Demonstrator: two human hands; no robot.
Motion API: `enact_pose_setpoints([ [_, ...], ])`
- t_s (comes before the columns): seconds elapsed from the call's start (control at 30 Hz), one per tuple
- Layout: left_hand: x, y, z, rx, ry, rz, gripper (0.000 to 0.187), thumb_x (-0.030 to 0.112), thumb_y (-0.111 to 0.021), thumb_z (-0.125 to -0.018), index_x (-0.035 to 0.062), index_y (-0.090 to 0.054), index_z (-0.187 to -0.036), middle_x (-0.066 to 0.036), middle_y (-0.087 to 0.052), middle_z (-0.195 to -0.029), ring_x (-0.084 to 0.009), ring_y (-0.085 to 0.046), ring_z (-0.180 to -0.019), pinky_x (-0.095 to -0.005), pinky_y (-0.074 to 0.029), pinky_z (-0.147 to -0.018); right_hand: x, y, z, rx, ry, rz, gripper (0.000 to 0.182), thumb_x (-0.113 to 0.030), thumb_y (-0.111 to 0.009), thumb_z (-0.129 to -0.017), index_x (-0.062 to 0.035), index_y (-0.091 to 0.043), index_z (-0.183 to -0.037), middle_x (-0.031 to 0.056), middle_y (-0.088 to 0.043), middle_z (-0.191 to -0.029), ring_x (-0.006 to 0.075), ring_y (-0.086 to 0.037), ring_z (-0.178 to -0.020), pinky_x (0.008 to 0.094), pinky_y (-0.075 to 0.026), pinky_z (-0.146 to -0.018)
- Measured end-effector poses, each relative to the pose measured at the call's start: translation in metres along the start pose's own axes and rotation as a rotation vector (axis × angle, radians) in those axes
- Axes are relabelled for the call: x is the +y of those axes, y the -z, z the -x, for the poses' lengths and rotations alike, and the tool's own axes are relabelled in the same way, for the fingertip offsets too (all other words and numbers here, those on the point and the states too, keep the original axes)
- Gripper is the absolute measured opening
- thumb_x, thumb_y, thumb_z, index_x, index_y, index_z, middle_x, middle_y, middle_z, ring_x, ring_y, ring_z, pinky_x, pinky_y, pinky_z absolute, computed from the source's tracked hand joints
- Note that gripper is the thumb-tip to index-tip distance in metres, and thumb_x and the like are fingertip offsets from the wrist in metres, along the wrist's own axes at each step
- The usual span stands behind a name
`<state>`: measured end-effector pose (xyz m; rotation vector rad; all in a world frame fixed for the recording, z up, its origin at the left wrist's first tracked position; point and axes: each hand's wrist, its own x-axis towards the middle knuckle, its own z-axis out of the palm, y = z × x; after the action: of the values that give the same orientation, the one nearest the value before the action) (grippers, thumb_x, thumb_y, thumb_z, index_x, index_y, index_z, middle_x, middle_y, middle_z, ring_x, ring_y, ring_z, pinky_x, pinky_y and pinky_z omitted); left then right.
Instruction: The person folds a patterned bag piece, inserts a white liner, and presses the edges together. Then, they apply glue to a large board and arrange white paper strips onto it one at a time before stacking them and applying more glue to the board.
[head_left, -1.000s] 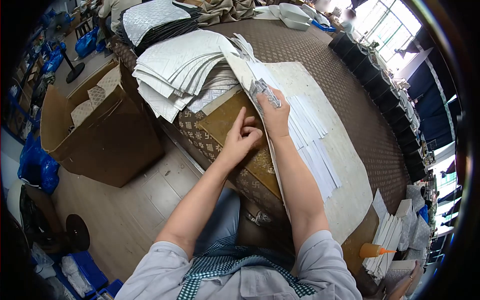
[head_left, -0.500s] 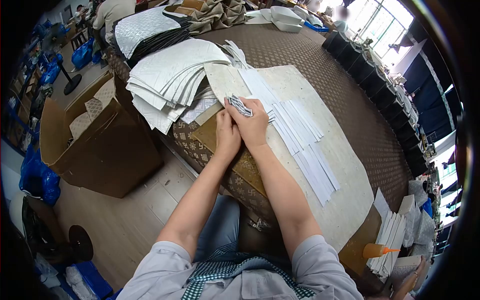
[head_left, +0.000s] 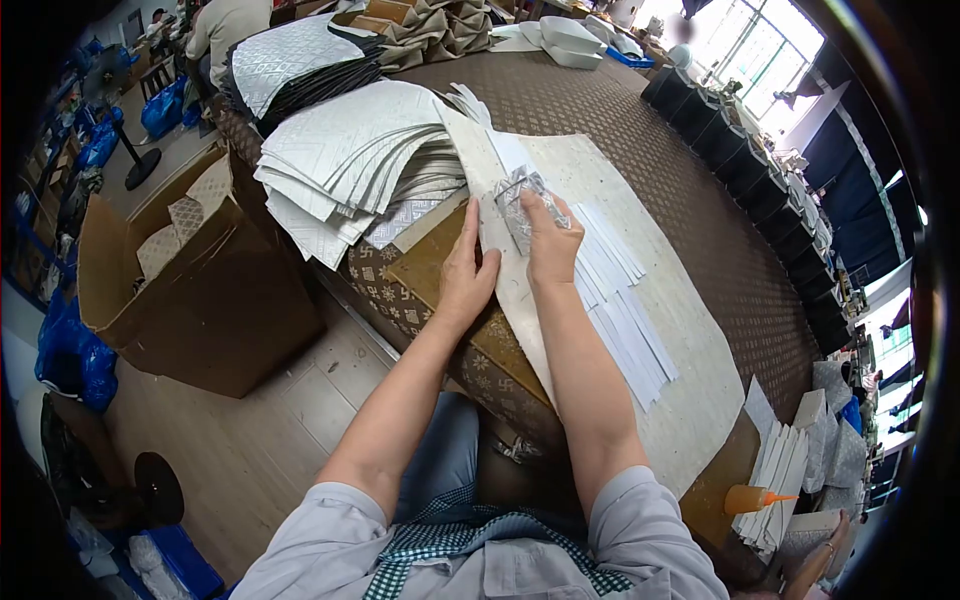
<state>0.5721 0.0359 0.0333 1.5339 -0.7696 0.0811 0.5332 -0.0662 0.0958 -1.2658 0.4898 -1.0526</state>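
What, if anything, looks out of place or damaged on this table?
The white sheets beyond the left hand lie in an uneven fan, not squared. The brown board below that hand looks blotchy; whether stained or worn, I cannot tell. The patterned piece in the right hand looks creased.
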Motion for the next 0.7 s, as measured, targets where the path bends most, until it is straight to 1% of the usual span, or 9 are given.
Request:
enact_pose_setpoints([
  [0.13,0.008,0.004,0.001,-0.032,0.234,-0.045,0.072,0.008,-0.052,-0.084,0.0236,-0.028,-0.15,-0.025,-0.061,-0.118,-0.0354,-0.066,-0.094,-0.0377,-0.05,-0.082,-0.021,0.019,-0.013,0.137,-0.006,-0.223,0.041,-0.014,-0.075,-0.082,0.0083,-0.06,-0.113,0.0101,-0.066,-0.104,0.0169,-0.063,-0.092,0.0292,-0.051,-0.082],
  [0.2,0.009,0.006,0.001,0.014,0.263,0.0,0.068,0.007,-0.054,-0.085,0.0195,-0.033,-0.149,-0.005,-0.05,-0.076,-0.0132,-0.044,-0.068,-0.0267,-0.043,-0.067,-0.049,0.044,-0.044,0.327,-0.059,-0.385,0.048,-0.017,-0.073,-0.084,0.0096,-0.055,-0.12,0.0148,-0.061,-0.117,0.0225,-0.062,-0.101,0.0334,-0.051,-0.089],
  [0.23,0.013,0.009,0.0,-0.019,0.28,-0.034,0.065,0.008,-0.051,-0.084,0.0182,-0.035,-0.147,-0.026,-0.064,-0.105,-0.034,-0.064,-0.08,-0.0394,-0.049,-0.075,-0.079,0.052,-0.044,0.289,-0.013,-0.457,0.047,-0.019,-0.07,-0.086,0.0072,-0.054,-0.122,0.0168,-0.057,-0.124,0.0271,-0.061,-0.105,0.037,-0.051,-0.092],
  [0.33,0.002,0.003,-0.001,0.017,0.275,-0.035,0.057,0.011,-0.053,-0.087,0.0082,-0.041,-0.142,-0.024,-0.063,-0.11,-0.0317,-0.063,-0.092,-0.0377,-0.047,-0.082,-0.141,0.106,-0.063,0.272,0.167,-0.533,0.036,-0.016,-0.067,-0.087,0.0042,-0.057,-0.115,0.0132,-0.063,-0.115,0.0281,-0.063,-0.102,0.0435,-0.053,-0.091],
  [0.4,-0.007,-0.002,-0.003,0.125,0.045,-0.008,0.053,0.014,-0.055,-0.089,0.0031,-0.043,-0.14,-0.021,-0.059,-0.119,-0.0297,-0.059,-0.103,-0.0356,-0.044,-0.088,-0.175,0.14,-0.053,0.259,0.288,-0.484,0.032,-0.015,-0.068,-0.087,0.002,-0.059,-0.113,0.0108,-0.064,-0.114,0.0262,-0.063,-0.102,0.0414,-0.053,-0.09],
  [0.43,0.004,0.004,0.0,0.054,0.16,0.027,0.05,0.019,-0.056,-0.092,0.0001,-0.046,-0.137,-0.017,-0.054,-0.118,-0.0282,-0.054,-0.106,-0.0341,-0.042,-0.092,-0.184,0.155,-0.046,0.259,0.335,-0.449,0.031,-0.015,-0.069,-0.087,0.0012,-0.06,-0.112,0.0101,-0.064,-0.114,0.025,-0.063,-0.102,0.0404,-0.053,-0.09],
  [0.53,-0.031,0.0,-0.002,0.212,0.093,0.225,0.048,0.027,-0.053,-0.098,0.0006,-0.045,-0.137,-0.015,-0.049,-0.111,-0.0245,-0.051,-0.096,-0.0338,-0.042,-0.092,-0.188,0.187,0.004,0.29,0.362,-0.242,0.031,-0.014,-0.07,-0.087,0.0015,-0.061,-0.112,0.0077,-0.065,-0.109,0.02,-0.063,-0.098,0.0359,-0.051,-0.091],
  [0.6,-0.028,0.005,0.0,0.281,0.005,0.055,0.045,0.027,-0.051,-0.099,0.0017,-0.046,-0.136,-0.013,-0.046,-0.116,-0.0223,-0.05,-0.099,-0.0342,-0.042,-0.092,-0.18,0.208,0.043,0.256,0.389,-0.087,0.032,-0.015,-0.071,-0.086,0.0033,-0.062,-0.111,0.0062,-0.066,-0.105,0.0169,-0.062,-0.095,0.0319,-0.05,-0.088],
  [0.7,-0.005,0.009,0.006,0.331,-0.059,0.159,0.039,0.018,-0.052,-0.098,0.0017,-0.048,-0.133,-0.01,-0.042,-0.118,-0.0176,-0.048,-0.101,-0.0294,-0.043,-0.087,-0.171,0.232,0.107,0.283,0.347,0.314,0.029,-0.015,-0.07,-0.086,0.0011,-0.064,-0.109,0.0024,-0.065,-0.097,0.0121,-0.059,-0.089,0.0275,-0.046,-0.083],
])
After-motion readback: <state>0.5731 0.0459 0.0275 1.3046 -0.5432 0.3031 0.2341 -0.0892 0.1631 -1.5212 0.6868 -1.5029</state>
